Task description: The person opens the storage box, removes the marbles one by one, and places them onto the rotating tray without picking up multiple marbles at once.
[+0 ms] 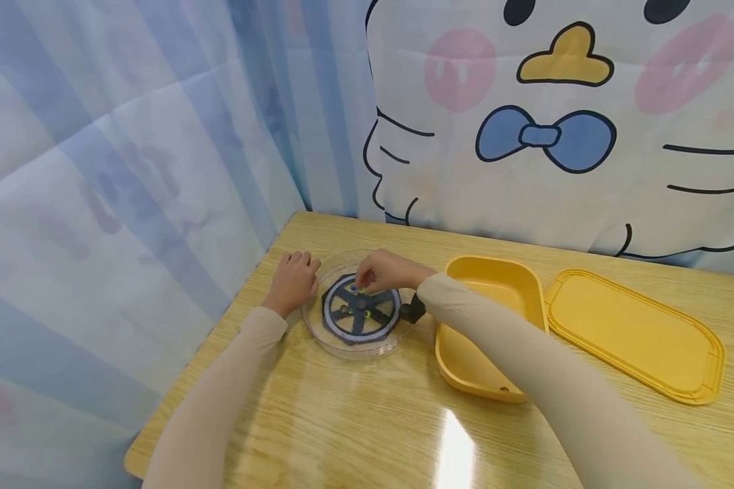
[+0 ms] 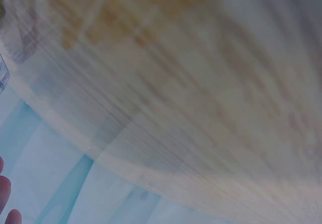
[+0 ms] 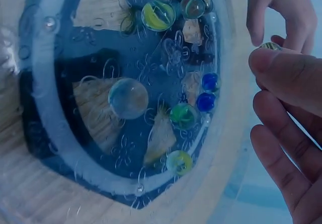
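A clear round plastic dish sits over a dark spoked wheel-like base. Glass marbles lie in the dish: a large clear one, a yellow-streaked one, a green one, two blue ones and others. My right hand is above the dish, pinching a small marble between thumb and finger, mostly covered by the thumb. At the dish's left rim is my left hand, its fingers loosely bent; only fingertips show in the left wrist view. Whether it touches the rim is unclear.
A yellow plastic bin stands right of the dish, beneath my right forearm, with a small marble in its near corner. Its flat yellow lid lies beyond it. A black knob-like piece juts between dish and bin. Curtains border the table.
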